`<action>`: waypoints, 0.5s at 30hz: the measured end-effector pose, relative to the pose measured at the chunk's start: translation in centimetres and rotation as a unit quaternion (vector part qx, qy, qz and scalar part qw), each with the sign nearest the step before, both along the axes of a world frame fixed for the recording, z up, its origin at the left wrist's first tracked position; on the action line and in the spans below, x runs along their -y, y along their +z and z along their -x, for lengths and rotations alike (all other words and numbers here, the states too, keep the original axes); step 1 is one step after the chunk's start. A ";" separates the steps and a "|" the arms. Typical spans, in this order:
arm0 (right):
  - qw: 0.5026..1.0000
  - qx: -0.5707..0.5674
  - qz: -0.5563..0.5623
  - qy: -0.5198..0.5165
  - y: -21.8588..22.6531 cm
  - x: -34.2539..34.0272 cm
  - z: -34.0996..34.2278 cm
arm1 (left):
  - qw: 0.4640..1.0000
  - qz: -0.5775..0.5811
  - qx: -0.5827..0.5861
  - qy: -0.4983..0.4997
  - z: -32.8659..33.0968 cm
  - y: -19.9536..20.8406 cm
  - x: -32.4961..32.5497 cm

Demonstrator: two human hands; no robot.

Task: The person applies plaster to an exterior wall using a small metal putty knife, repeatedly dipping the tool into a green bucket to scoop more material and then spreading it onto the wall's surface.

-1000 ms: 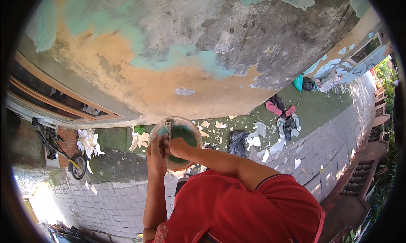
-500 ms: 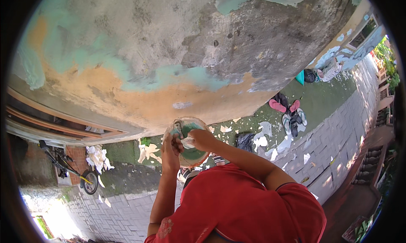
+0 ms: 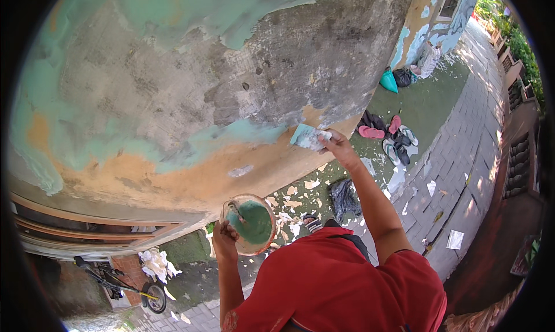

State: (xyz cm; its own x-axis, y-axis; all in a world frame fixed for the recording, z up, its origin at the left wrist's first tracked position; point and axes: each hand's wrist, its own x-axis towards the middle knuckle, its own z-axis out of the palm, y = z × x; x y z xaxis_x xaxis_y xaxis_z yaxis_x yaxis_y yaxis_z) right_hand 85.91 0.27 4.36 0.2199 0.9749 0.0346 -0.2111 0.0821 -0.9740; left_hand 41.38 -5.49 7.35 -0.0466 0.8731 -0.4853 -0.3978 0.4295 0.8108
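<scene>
My right hand is raised to the wall at the right and grips a flat putty scraper smeared with pale teal putty. The scraper's blade is at the lower border of the bare grey patch; whether it touches is hard to tell. Lower down, my left hand is closed on the left rim of a round bowl. Green putty lies inside it, with a tool-like shape at the upper left that I cannot make out. The wall carries teal smears over orange paint and grey plaster.
Flip-flops and other footwear lie on the green ground at the right, near a black plastic bag and scattered paint flakes. Tied bags stand farther along the wall. At lower left are a louvred opening and a bicycle.
My right hand has left the bowl and swung up and right to the wall with the scraper. My left hand still holds the bowl, now lower in view. The view has shifted.
</scene>
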 end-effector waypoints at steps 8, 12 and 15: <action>0.988 0.140 -0.028 -0.057 -2.4 -5.3 -4.4 | 0.997 0.024 -0.024 0.062 2.1 -0.8 0.7; 0.971 0.190 -0.022 -0.143 -1.8 -6.0 -4.1 | 0.994 0.028 -0.053 0.087 3.2 -1.3 1.3; 0.937 0.280 0.002 -0.207 -3.7 -5.8 -5.8 | 0.992 0.037 -0.055 0.111 3.7 -1.6 1.5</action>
